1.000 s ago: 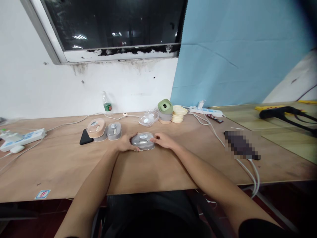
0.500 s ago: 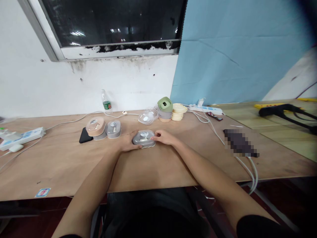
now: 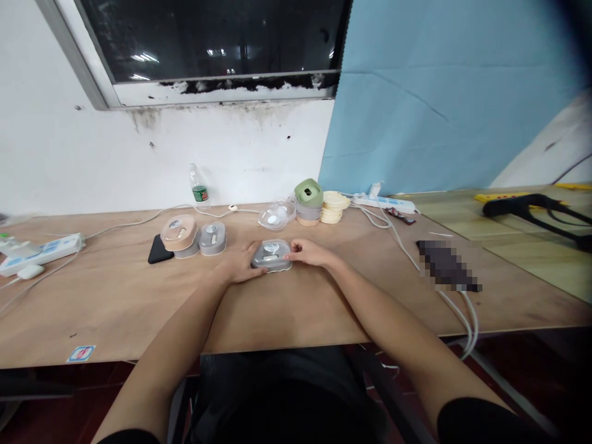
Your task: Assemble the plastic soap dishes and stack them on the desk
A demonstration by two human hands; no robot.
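A grey box with a clear lid and a round label (image 3: pixel 272 256) lies flat on the table in front of me. My left hand (image 3: pixel 239 264) wraps around its left side, thumb along the front edge. At the right edge, my right hand (image 3: pixel 309 253) is closed, with thumb and fingertips pinching the rim. To the left stand another grey box with a clear lid (image 3: pixel 213 238) and a peach box (image 3: pixel 178 232) stacked on a grey one.
Behind are clear lids (image 3: pixel 276 216), a green piece (image 3: pixel 308 192) on stacked parts, and cream parts (image 3: pixel 333 208). A black phone (image 3: pixel 160 250), a bottle (image 3: pixel 199 188), power strips (image 3: pixel 46 254) and white cables lie around. A blurred-out object (image 3: pixel 446 265) is at right.
The grey box and my left hand have shifted slightly to the right and away from me. My right hand stays at the box's right edge.
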